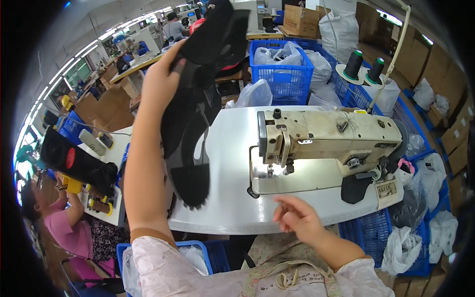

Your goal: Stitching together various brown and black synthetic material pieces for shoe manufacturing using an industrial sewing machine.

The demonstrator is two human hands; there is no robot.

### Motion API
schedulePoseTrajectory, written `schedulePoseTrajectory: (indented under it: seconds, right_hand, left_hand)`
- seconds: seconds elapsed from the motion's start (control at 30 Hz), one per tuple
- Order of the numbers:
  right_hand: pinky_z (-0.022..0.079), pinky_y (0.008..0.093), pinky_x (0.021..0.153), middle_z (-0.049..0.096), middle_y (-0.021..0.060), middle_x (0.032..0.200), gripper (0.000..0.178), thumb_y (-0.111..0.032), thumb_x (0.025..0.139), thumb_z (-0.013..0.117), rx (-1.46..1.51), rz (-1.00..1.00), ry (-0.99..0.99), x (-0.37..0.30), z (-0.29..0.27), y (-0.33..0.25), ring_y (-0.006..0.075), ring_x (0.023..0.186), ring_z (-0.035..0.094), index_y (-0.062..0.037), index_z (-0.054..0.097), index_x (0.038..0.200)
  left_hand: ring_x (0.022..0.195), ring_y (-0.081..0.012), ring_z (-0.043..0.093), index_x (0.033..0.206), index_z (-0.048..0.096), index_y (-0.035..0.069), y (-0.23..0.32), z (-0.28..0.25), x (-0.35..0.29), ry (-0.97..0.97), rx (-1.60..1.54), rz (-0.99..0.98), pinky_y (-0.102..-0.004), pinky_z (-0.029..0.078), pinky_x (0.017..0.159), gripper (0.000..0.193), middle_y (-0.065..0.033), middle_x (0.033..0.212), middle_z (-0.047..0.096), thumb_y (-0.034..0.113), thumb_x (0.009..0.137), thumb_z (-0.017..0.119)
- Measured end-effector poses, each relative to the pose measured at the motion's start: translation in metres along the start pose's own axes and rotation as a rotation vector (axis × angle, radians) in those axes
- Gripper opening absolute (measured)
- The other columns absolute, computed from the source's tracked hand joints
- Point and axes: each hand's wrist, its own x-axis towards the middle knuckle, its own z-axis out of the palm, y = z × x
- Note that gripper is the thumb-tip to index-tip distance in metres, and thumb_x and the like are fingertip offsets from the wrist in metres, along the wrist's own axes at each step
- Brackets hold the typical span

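2 hands showed: the left hand (161, 81) clamped a long, limp black material piece (184, 123) above the left of the glossy white table (227, 163); the right hand (299, 218), loosely half-open and empty, hung nearer than the cream metal sewing machine (326, 133). Remotely, I judged this positioning, next calling for support underneath.

One wide fisheye view looks down and forward from the person's head, above and behind the right hand (299, 219). It sits close, taking in the desk (230, 198) ahead of that hand and the workroom (116, 57) beyond.
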Motion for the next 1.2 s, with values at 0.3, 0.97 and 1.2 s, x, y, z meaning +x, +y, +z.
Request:
schedulePoseTrajectory:
  seconds: [0.3, 0.97, 1.2]
  right_hand:
    - [0.037, 0.0209, 0.069, 0.054, 0.0003, 0.093, 0.046, -0.008, 0.096, 0.063, -0.132, -0.284, -0.029, 0.018, 0.015, -0.042, 0.0057, 0.08, 0.046, -0.0027, 0.047, 0.139]
    - [0.045, 0.0226, 0.079, 0.061, 0.005, 0.1, 0.032, -0.01, 0.1, 0.057, 0.309, -0.314, -0.012, 0.057, 0.074, -0.032, 0.0065, 0.088, 0.056, 0.0009, 0.044, 0.127]
    - [0.034, 0.0195, 0.056, 0.058, 0.0041, 0.094, 0.035, -0.021, 0.101, 0.054, 0.286, -0.432, 0.039, 0.071, 0.075, -0.034, 0.0039, 0.066, 0.043, -0.0061, 0.044, 0.131]
  left_hand:
    - [0.097, -0.0315, 0.071, 0.124, 0.062, 0.006, 0.085, -0.118, -0.087, -0.013, 0.272, -0.113, -0.0333, 0.051, 0.083, 0.032, -0.021, 0.106, 0.07, 0.006, 0.092, 0.061]
    - [0.075, -0.0262, 0.07, 0.116, 0.068, 0.003, 0.162, -0.154, -0.186, -0.125, 0.466, 0.075, -0.0306, 0.053, 0.07, 0.044, -0.0148, 0.085, 0.07, -0.016, 0.078, 0.059]
    - [0.077, -0.0258, 0.07, 0.118, 0.067, 0.004, 0.16, -0.153, -0.186, -0.133, 0.453, 0.089, -0.0306, 0.052, 0.071, 0.045, -0.0154, 0.089, 0.071, -0.016, 0.079, 0.059]
